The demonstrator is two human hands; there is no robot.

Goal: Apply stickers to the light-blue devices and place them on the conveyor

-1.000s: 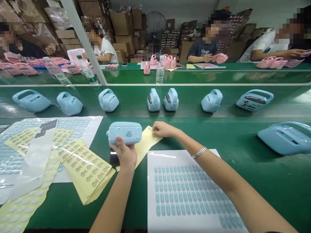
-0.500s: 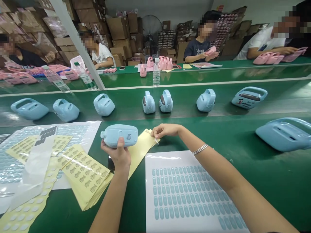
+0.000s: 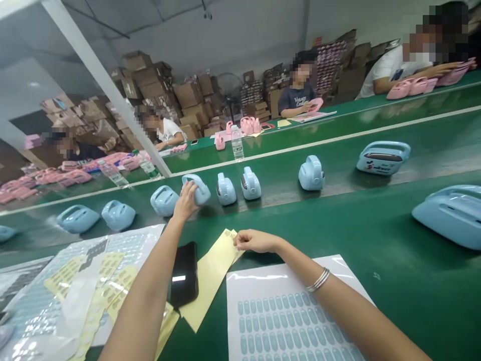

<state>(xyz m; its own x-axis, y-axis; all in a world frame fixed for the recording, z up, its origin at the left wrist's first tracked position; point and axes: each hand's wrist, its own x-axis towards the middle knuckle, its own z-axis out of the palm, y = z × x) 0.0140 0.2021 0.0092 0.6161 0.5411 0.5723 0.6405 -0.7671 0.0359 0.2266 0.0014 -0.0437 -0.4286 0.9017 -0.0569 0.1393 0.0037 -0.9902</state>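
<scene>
The step in hand seems to be putting the case (image 3: 199,188) down on the belt (image 3: 338,173) behind the desk (image 3: 319,225), between the other blue cases (image 3: 164,201). The left hand (image 3: 190,196) has its fingers wrapped on the side of this case, near its handle; whether its base touches the belt, I cannot tell. The next move, as I judge it, calls for standing the case level, clear of its neighbours, before those fingers loosen. The right hand (image 3: 240,241) has thumb and fingers pinched together at the far end of the yellow sheet (image 3: 208,281); whether a label sits between the tips is too small to tell. The phone (image 3: 185,275) lies just beside that sheet, and the white sheet (image 3: 240,281) carries rows of pale blue pieces near the right forearm. As for containers, a clear bottle (image 3: 237,145) stands beyond the belt, with two more bottles (image 3: 112,173) farther left; how full they are is unclear. Cardboard boxes (image 3: 188,100) are piled at the back, their contents hidden.
</scene>
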